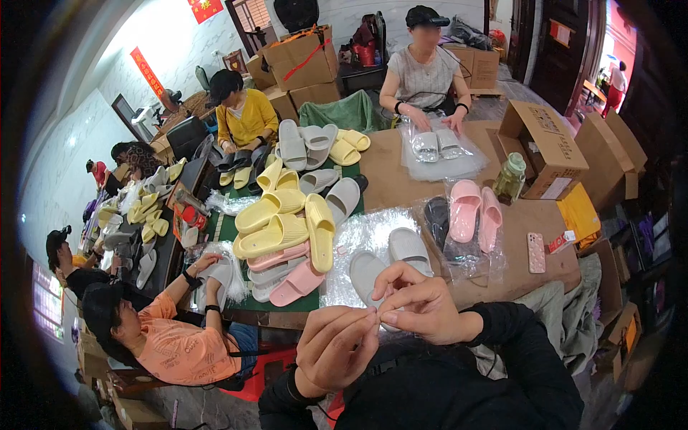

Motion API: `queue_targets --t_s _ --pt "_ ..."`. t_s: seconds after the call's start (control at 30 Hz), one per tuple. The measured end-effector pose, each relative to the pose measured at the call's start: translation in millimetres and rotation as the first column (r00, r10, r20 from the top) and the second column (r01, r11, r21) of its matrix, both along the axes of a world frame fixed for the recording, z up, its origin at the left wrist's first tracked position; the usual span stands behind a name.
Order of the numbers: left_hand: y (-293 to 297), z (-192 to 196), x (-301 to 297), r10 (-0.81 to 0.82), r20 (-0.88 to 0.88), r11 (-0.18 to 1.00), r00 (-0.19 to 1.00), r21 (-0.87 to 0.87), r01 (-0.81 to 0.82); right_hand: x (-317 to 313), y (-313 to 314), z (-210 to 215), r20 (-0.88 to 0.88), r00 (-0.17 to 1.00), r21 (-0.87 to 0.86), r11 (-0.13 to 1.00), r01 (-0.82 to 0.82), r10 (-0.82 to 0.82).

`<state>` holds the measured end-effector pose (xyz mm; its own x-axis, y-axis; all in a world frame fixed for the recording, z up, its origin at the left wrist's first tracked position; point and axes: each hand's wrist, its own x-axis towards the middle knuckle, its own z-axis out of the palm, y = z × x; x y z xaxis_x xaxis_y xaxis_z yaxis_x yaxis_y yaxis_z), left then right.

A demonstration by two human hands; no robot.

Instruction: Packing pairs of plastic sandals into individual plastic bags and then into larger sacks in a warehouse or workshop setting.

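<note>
My left hand and my right hand meet fingertip to fingertip above the near table edge. Both pinch, and what lies between them is too small to make out. Just beyond, a pair of light grey slippers, one on the left and one on the right, rests on clear plastic bags; my hands partly cover them. To their left is a heap of yellow slippers, pink slippers and grey ones. Right of the grey pair lie pink slippers in clear plastic, beside dark slippers.
On the table's right stand a green bottle and an open carton; a phone lies nearer. A person across handles bagged light slippers. At left, a person in orange holds a slipper; one in yellow sits farther back.
</note>
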<state>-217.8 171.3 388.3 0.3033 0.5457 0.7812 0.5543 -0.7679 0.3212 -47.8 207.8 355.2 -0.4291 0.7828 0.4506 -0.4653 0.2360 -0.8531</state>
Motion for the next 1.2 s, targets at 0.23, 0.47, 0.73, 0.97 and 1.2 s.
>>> queue_targets --t_s 0.23,0.47,0.73,0.97,1.2 --pt "0.3 0.0 -0.3 -0.015 0.030 1.000 0.999 0.002 0.015 0.6 -0.9 0.6 0.017 1.000 0.010 1.000 -0.005 0.005" --pt "-1.2 -1.8 -2.1 -0.013 0.032 1.000 0.999 -0.011 0.014 0.0 -1.0 -1.2 -0.002 1.000 0.008 1.000 -0.017 0.018" --pt "-2.9 -2.9 -0.6 -0.028 0.035 1.000 0.999 0.004 0.028 -1.5 -1.7 -0.3 -0.019 0.999 -0.012 0.999 -0.043 0.043" --pt "-2.4 -4.8 0.3 -0.028 0.028 1.000 0.999 0.011 0.028 -6.4 -2.0 -0.6 -0.088 0.996 -0.013 1.000 0.011 -0.012" --pt "-3.4 -2.2 -0.4 -0.022 0.027 1.000 0.999 0.001 0.022 -3.9 -2.6 -0.4 -0.013 1.000 0.099 0.995 -0.010 0.012"
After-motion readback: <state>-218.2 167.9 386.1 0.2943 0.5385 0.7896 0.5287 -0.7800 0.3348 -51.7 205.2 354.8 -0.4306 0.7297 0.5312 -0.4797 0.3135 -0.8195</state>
